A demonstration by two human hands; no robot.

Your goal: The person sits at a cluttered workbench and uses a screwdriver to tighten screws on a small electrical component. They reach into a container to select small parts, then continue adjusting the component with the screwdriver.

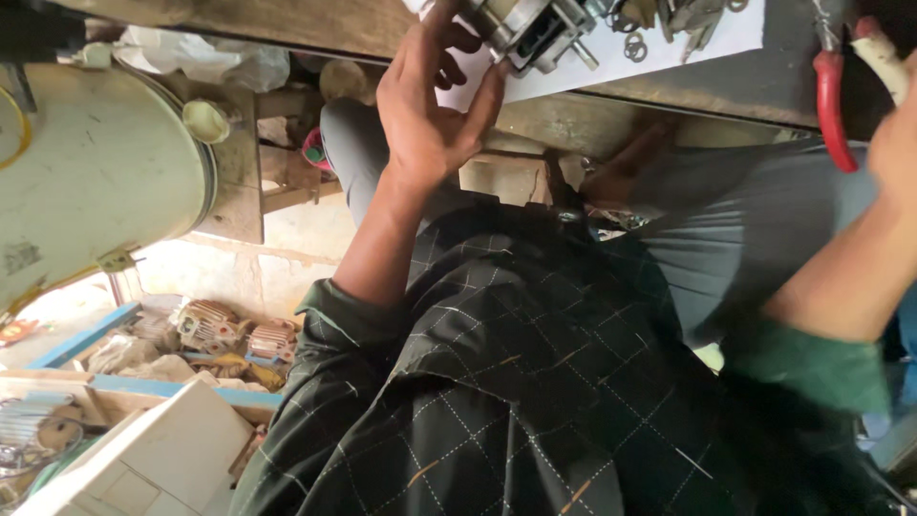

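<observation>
A dull grey metal motor part rests on smooth white paper over a rough, worn wooden bench; beside it, pliers with glossy red plastic grips.

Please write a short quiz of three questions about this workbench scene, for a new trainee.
1. True or false: the left hand touches the grey metal part on the white sheet.
2. What colour are the pliers' handles near the right hand?
3. The small metal washers lie: A) on the floor, B) on the white sheet, C) in the left hand.

Key: 1 true; 2 red and cream; 3 B.
</observation>
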